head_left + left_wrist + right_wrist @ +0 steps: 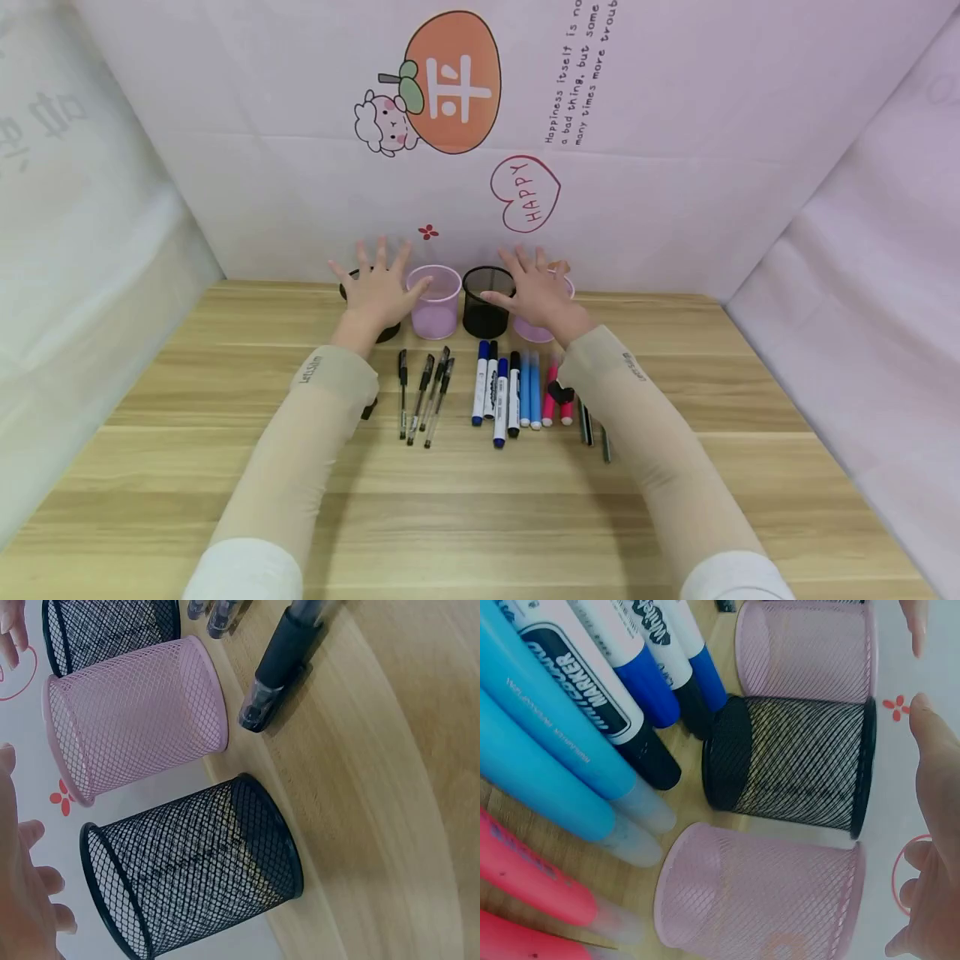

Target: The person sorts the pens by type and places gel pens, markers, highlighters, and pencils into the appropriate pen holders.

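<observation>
My left hand (pixel 377 293), fingers spread, is over the leftmost black mesh pen cup (pixel 388 334) and overlaps it in the head view. In the left wrist view that black cup (pixel 195 870) stands below the fingers, its open top toward them. To its right are a pink mesh cup (pixel 434 318) and a second black mesh cup (pixel 486 318). My right hand (pixel 538 293), also spread, is over the rightmost pink mesh cup (pixel 531 332) and hides part of it. Both hands hold nothing. All the cups look empty.
In front of the cups lie black gel pens (pixel 416 400), whiteboard markers (pixel 501 404) with blue and black caps, blue markers (pixel 529 396) and pink markers (pixel 548 408). Dark thin pens (pixel 606 446) lie partly under the right forearm. A printed white cloth (pixel 300 192) hangs behind the wooden table (pixel 480 525).
</observation>
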Action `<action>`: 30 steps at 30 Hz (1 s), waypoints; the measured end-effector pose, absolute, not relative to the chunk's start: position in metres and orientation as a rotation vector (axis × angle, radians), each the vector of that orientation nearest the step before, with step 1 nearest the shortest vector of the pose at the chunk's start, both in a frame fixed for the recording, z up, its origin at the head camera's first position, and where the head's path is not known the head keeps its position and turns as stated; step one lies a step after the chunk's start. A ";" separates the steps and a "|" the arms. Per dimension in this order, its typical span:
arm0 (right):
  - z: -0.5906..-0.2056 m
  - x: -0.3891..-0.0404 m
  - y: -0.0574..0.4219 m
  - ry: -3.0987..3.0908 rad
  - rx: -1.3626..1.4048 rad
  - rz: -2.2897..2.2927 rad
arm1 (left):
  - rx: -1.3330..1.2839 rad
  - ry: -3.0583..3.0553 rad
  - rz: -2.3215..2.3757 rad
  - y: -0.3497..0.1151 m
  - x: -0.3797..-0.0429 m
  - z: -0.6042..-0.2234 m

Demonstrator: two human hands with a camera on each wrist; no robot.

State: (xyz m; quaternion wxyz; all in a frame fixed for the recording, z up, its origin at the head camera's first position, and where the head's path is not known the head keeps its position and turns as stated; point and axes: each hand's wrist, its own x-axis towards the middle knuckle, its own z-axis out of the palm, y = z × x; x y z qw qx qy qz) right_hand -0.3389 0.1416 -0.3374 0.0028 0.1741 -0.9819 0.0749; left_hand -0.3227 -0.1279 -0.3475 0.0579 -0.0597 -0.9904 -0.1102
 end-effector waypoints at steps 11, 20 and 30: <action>-0.329 -0.332 0.139 -3.075 0.621 0.300 | -0.191 -3.004 -0.315 -0.133 -0.318 -0.342; -0.325 -0.328 0.146 -3.083 0.623 0.316 | -0.217 -2.991 -0.295 -0.137 -0.314 -0.339; -0.320 -0.317 0.147 -3.058 0.735 0.217 | -0.271 -2.968 -0.342 -0.146 -0.304 -0.334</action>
